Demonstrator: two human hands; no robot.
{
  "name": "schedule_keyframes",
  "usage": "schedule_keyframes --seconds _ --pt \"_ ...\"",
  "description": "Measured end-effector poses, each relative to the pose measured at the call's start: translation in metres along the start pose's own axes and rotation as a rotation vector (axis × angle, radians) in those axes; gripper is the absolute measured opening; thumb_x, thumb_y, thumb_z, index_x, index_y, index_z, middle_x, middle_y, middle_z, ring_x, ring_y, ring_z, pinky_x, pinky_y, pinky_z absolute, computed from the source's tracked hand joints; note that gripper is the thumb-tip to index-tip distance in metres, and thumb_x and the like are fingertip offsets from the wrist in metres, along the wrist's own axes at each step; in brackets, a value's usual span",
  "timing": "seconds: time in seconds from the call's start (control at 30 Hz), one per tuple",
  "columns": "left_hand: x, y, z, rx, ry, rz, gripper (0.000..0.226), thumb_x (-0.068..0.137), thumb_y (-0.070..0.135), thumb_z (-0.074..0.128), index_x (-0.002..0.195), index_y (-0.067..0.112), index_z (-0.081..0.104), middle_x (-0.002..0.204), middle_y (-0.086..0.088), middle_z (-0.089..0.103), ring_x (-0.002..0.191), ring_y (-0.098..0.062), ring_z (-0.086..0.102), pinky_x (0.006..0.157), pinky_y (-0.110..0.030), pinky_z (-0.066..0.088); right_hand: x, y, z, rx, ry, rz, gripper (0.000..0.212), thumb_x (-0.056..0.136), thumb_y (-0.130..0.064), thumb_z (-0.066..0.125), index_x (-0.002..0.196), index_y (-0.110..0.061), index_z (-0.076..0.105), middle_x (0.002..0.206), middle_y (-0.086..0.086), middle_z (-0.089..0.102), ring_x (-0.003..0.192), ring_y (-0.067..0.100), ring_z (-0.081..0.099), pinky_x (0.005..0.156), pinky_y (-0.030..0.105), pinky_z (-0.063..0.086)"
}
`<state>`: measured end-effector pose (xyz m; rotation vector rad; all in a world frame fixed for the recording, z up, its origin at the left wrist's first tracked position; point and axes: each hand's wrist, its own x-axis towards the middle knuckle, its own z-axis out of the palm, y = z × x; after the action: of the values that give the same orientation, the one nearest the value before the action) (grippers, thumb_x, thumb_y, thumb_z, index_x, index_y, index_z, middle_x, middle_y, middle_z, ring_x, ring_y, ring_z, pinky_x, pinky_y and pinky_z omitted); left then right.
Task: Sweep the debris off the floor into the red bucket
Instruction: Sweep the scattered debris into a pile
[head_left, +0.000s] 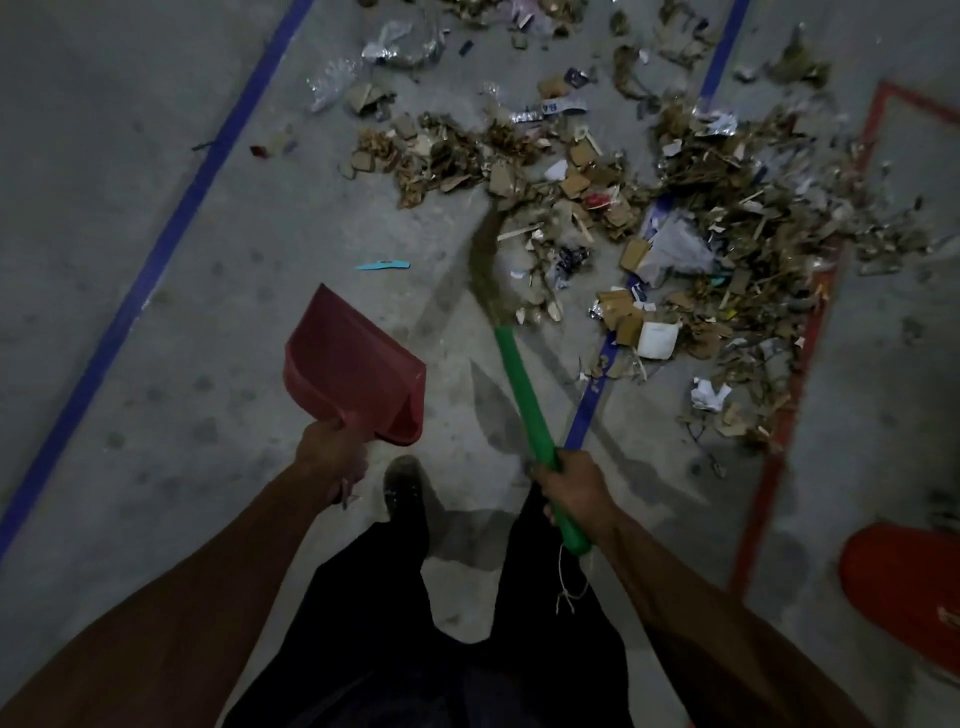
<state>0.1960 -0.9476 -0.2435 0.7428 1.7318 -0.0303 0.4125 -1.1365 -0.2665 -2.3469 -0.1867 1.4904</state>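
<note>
My left hand grips the handle of a red dustpan, held above the floor with its mouth pointing away from me. My right hand grips the green handle of a broom; its brown bristles reach the near left edge of the debris. The debris is a wide spread of cardboard scraps, wood splinters, paper and plastic across the floor ahead and to the right. The red bucket stands at the lower right edge, only partly in view.
Blue tape lines run diagonally over the grey concrete floor, and a red tape outline borders the debris on the right. A small cyan strip lies alone left of the bristles. My shoe and dark trousers are below.
</note>
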Motion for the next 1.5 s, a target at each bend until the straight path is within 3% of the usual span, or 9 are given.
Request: schedule_keyframes --seconds 0.13,0.43,0.67,0.77,0.9,1.03,1.23,1.37,1.5 --pt "-0.006 0.022 0.038 -0.002 0.036 -0.009 0.023 0.093 0.016 0.057 0.075 0.002 0.059 0.047 -0.009 0.046 0.023 -0.008 0.036 0.028 -0.014 0.025 0.042 -0.007 -0.031 -0.081 -0.111 0.036 0.011 0.088 -0.012 0.062 0.096 -0.005 0.058 0.069 0.013 0.060 0.047 0.026 0.057 0.042 0.028 0.044" --pt "0.005 0.079 0.171 -0.140 0.068 -0.054 0.021 0.089 0.017 0.066 0.072 0.005 0.059 0.045 -0.005 0.048 0.034 -0.013 0.039 0.037 -0.020 0.033 0.173 -0.053 -0.176 0.278 -0.054 0.162 0.023 0.091 -0.005 0.061 0.069 -0.002 0.054 0.055 0.015 0.053 0.031 0.018 0.047 0.034 0.021 0.038" --pt "-0.003 0.148 0.260 -0.099 0.090 -0.008 0.022 0.094 0.013 0.058 0.075 0.003 0.059 0.062 -0.012 0.050 0.048 -0.019 0.041 0.035 -0.017 0.035 0.237 -0.088 -0.242 0.515 -0.059 0.229 0.010 0.093 -0.005 0.060 0.087 0.001 0.054 0.060 0.015 0.051 0.032 0.017 0.047 0.033 0.020 0.040" --pt "-0.007 0.172 0.283 -0.076 0.087 0.012 0.021 0.094 0.009 0.055 0.074 0.003 0.057 0.064 -0.011 0.047 0.050 -0.020 0.038 0.034 -0.015 0.031 0.251 -0.088 -0.252 0.601 -0.046 0.214 0.008 0.092 -0.006 0.060 0.093 0.000 0.056 0.059 0.014 0.052 0.034 0.018 0.046 0.037 0.023 0.042" --pt "-0.007 0.189 0.304 -0.060 0.064 0.023 0.019 0.093 0.006 0.057 0.074 0.004 0.054 0.066 -0.012 0.045 0.050 -0.020 0.036 0.034 -0.014 0.031 0.267 -0.096 -0.270 0.767 -0.046 0.228 0.019 0.095 -0.011 0.056 0.077 -0.007 0.053 0.044 0.005 0.050 0.030 0.014 0.044 0.035 0.019 0.038" --pt "-0.002 0.198 0.332 -0.031 0.035 0.021 0.016 0.092 0.005 0.057 0.077 0.005 0.052 0.068 -0.011 0.044 0.050 -0.018 0.036 0.034 -0.015 0.030 0.288 -0.102 -0.299 0.954 0.042 0.224 0.022 0.096 -0.009 0.055 0.075 -0.006 0.049 0.058 0.011 0.045 0.028 0.013 0.042 0.032 0.017 0.035" --pt "-0.003 0.204 0.364 0.008 -0.041 0.035 0.014 0.092 0.004 0.056 0.079 0.005 0.052 0.068 -0.011 0.042 0.051 -0.018 0.034 0.034 -0.015 0.028 0.306 -0.096 -0.336 1.205 0.089 0.230 0.026 0.096 -0.009 0.053 0.070 -0.009 0.049 0.050 0.004 0.042 0.027 0.011 0.040 0.033 0.016 0.034" --pt "-0.008 0.207 0.381 0.047 -0.039 0.050 0.011 0.093 0.003 0.055 0.082 0.004 0.055 0.068 -0.012 0.043 0.051 -0.019 0.036 0.031 -0.012 0.027 0.319 -0.078 -0.360 1.235 0.119 0.255 0.021 0.097 -0.012 0.052 0.078 -0.010 0.047 0.062 0.005 0.043 0.029 0.011 0.042 0.033 0.015 0.035" --pt "-0.010 0.208 0.389 0.078 -0.036 0.069 0.006 0.093 0.003 0.056 0.087 0.003 0.056 0.070 -0.013 0.044 0.050 -0.019 0.036 0.030 -0.012 0.027 0.330 -0.060 -0.389 1.223 0.140 0.246 0.023 0.098 -0.011 0.048 0.075 -0.009 0.044 0.045 0.005 0.047 0.032 0.015 0.044 0.036 0.018 0.037"
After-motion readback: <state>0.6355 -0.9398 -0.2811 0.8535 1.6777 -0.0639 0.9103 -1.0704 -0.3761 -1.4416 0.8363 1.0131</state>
